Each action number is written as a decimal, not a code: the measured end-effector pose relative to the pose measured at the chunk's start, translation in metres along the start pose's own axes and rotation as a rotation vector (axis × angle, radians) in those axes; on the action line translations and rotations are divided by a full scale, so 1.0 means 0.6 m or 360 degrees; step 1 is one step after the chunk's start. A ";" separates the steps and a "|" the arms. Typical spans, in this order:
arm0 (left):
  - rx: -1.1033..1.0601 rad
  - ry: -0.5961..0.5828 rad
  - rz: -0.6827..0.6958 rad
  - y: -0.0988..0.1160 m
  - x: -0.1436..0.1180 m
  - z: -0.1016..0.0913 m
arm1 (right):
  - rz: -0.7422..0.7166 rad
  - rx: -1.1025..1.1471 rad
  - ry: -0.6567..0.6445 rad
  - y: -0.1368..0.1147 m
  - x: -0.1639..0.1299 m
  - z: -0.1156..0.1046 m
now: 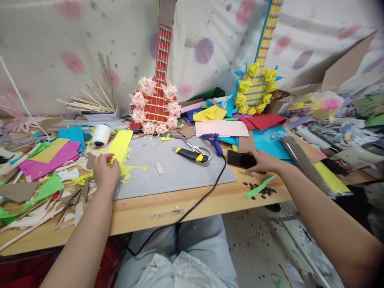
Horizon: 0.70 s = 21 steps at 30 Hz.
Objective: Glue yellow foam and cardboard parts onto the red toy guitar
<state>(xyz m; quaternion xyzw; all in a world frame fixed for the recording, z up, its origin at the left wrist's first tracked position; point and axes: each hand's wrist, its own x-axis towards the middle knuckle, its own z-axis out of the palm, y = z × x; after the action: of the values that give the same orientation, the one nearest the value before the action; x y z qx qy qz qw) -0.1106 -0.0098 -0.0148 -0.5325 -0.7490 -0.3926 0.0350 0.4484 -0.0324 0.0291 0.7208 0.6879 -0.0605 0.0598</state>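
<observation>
Hands apart on a cluttered bench. Our left hand (105, 171), left of centre, has its fingers closed on the lower end of a yellow sheet (121, 149); the sheet lies half on the grey mat (180, 176), half on the scrap pile beside it, with yellow offcuts (132, 170) just under it. Our right hand (264, 161), right of centre, lies flat with fingers spread loosely on a phone (240, 159), which sits on the table (144, 214) at the mat's right edge; no real grip there, more a touch.

Between the hands, on the mat: knife (190, 155), scissors (196, 148), and a blue glue gun (213, 142) whose cord (207, 192) runs down off the table edge. Near the frame's upper centre a red guitar (157, 96) with pink flowers leans on the backdrop; a yellow guitar (258, 86) stands to its right.

Our reading: we are between cuts, yellow paper held ready while the phone gets attention. Next move, as we judge it, calls for the right hand to leave the phone and take a cutting tool, with the left keeping the sheet flat on the mat. The cord lies across that reach.
</observation>
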 end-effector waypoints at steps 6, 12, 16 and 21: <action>0.0162 -0.0277 0.0221 -0.015 0.001 0.009 | -0.0103 0.0001 0.0011 0.020 0.015 0.019; 0.0346 -0.0362 0.0150 -0.010 0.001 0.006 | -0.0089 -0.0040 0.0078 0.012 0.016 0.028; 0.0328 -0.0270 0.0071 -0.003 0.000 -0.003 | -0.0064 -0.0175 0.0196 -0.016 0.008 0.025; 0.0250 -0.0114 0.0145 -0.005 -0.001 -0.007 | 0.0023 -0.0184 0.0179 -0.041 -0.005 0.017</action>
<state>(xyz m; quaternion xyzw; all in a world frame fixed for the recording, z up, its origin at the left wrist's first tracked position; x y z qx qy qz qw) -0.1142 -0.0130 -0.0135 -0.5753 -0.7533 -0.3113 0.0676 0.4234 -0.0361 0.0196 0.7234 0.6873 0.0202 0.0630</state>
